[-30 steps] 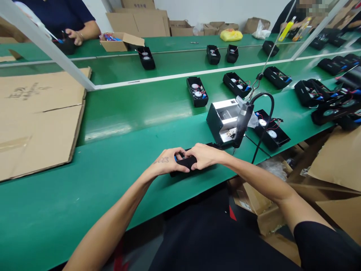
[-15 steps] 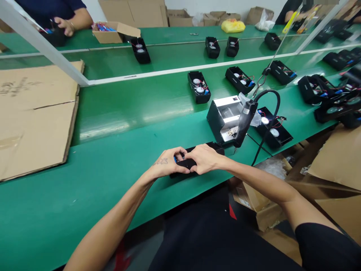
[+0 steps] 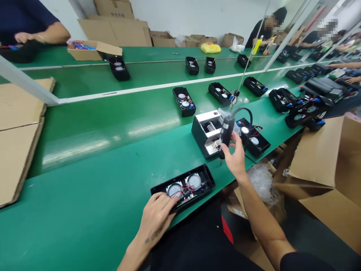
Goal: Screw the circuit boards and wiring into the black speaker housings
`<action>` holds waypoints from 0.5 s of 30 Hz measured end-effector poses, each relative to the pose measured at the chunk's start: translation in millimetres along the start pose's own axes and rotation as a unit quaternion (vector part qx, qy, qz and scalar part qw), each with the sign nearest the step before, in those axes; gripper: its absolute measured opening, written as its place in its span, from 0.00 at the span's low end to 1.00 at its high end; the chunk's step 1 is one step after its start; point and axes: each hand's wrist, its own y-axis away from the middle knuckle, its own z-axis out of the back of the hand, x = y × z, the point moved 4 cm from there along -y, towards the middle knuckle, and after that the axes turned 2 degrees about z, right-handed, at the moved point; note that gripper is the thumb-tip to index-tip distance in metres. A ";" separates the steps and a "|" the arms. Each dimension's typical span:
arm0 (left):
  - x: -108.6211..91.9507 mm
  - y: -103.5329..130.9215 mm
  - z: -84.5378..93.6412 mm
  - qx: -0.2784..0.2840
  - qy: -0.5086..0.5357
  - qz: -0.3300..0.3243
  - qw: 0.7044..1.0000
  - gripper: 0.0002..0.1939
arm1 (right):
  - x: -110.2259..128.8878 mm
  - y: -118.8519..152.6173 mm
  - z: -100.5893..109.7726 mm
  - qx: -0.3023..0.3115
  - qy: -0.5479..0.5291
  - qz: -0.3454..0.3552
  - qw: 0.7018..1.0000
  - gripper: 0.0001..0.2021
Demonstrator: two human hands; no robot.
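Your hands are apart. Left hand [image 3: 158, 212] is clamped over the near wall of one black housing [image 3: 206, 185], at its left end. Housing sits tilted in plan on the green bench [image 3: 96, 207], right in front of you, open side up. Contents: 2 round speakers [image 3: 193, 181], plus red wires [image 3: 184, 192] running to the near side.

Right hand [image 3: 235, 150] is on 1 hanging electric screwdriver [image 3: 226, 130], thumb and fingers either side of the lower body; can't tell how firm. Bit points down, clear of the housing.

Behind it, 1 black-and-silver machine [image 3: 199, 137]. Just right of that, 1 more housing with 2 speakers [image 3: 254, 140].

Further back, 3 spaced housings [image 3: 188, 112] this side of the white rail [image 3: 84, 96], 4 spaced ones [image 3: 123, 75] beyond it. Heap of black parts [image 3: 299, 116] at right overlaps, no clean count.

Far side: 1 yellow bag [image 3: 210, 47], 1 white bag [image 3: 237, 46].

Writing: stacked carton [image 3: 114, 9] at the back has dark print, too blurry to read. No legible brand.
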 end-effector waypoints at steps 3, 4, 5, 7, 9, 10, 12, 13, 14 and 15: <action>0.1 -3.3 1.9 0.003 -0.005 0.006 1.000 0.10 | -17.7 -4.5 -10.3 0.076 -0.078 -0.063 0.992 0.47; -0.1 -3.9 2.5 0.004 -0.006 0.008 1.000 0.10 | -20.1 -2.6 -11.2 0.080 -0.091 -0.069 0.990 0.46; -0.5 -4.0 3.1 0.004 -0.006 0.010 1.000 0.09 | -21.2 0.9 -11.9 0.083 -0.100 -0.068 0.989 0.45; -1.4 -2.7 3.7 0.001 -0.007 0.013 1.000 0.09 | -21.4 10.1 -14.8 0.099 -0.135 -0.065 0.984 0.42; -1.7 -0.4 2.8 -0.004 -0.012 0.016 1.000 0.08 | -20.0 17.0 -20.5 0.132 -0.213 -0.087 0.964 0.38; -1.2 0.6 1.7 -0.009 -0.020 0.020 1.000 0.08 | -18.1 17.4 -22.5 0.142 -0.249 -0.103 0.953 0.36; 1.1 0.9 -1.1 -0.026 -0.039 0.034 0.998 0.06 | -10.5 9.1 -20.7 0.122 -0.292 -0.117 0.941 0.34; 2.7 0.0 -2.5 -0.038 -0.049 0.044 0.997 0.05 | -4.6 1.0 -16.4 0.092 -0.302 -0.110 0.942 0.34; 4.5 -1.6 -4.0 -0.048 -0.056 0.054 0.996 0.04 | 2.7 -8.8 -10.6 0.054 -0.307 -0.094 0.945 0.33; 6.2 -3.8 -5.4 -0.055 -0.061 0.063 0.995 0.03 | 10.7 -19.0 -4.7 0.018 -0.312 -0.073 0.947 0.33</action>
